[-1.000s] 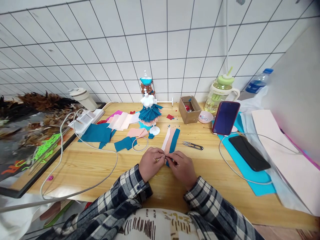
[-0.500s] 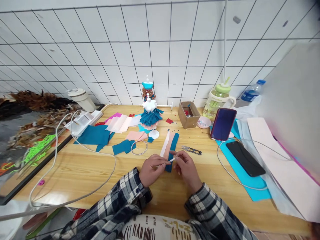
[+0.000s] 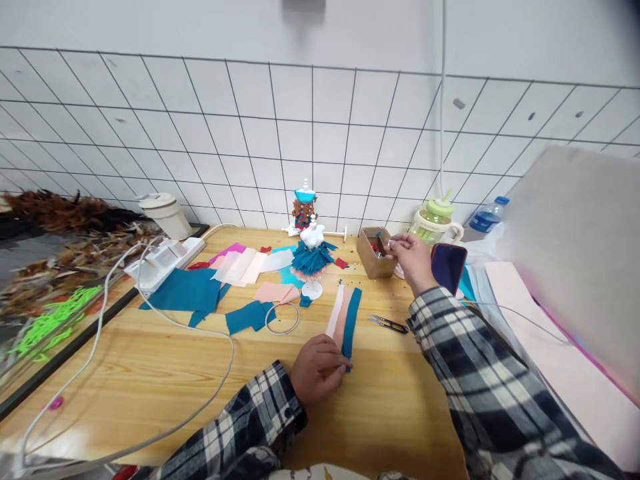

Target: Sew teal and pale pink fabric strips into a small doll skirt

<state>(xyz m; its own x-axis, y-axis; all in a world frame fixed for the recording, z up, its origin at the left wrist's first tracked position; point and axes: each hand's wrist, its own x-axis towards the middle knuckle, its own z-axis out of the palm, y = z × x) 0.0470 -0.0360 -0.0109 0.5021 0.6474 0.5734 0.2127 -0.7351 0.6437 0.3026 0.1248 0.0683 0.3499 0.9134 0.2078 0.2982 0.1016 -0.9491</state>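
My right hand (image 3: 413,260) is raised at the right edge of a small cardboard box (image 3: 379,268), its fingertips pinching a small white scrap (image 3: 389,244). On the table, my left hand (image 3: 321,371) is closed, fingers curled toward the thumb over the near ends of the fabric-like strips; what it holds, if anything, is hidden. Those strips lie side by side: a white strip (image 3: 335,313), a peach strip (image 3: 343,319) and a teal strip (image 3: 353,313). Beyond them stands a small white dress-form figure (image 3: 313,235) wearing a teal ruffled skirt (image 3: 313,259).
Thread snips (image 3: 389,325) lie right of the strips. A metal-looking ring (image 3: 283,319) and teal pieces (image 3: 183,291) lie to the left, near a white cable (image 3: 231,360). A phone (image 3: 449,265) and a green-lidded jug (image 3: 435,220) stand at the right.
My right hand has left the strips and moved up and right to the box with the white scrap. My left hand stays by the strips' near ends. The camera view has tilted up.
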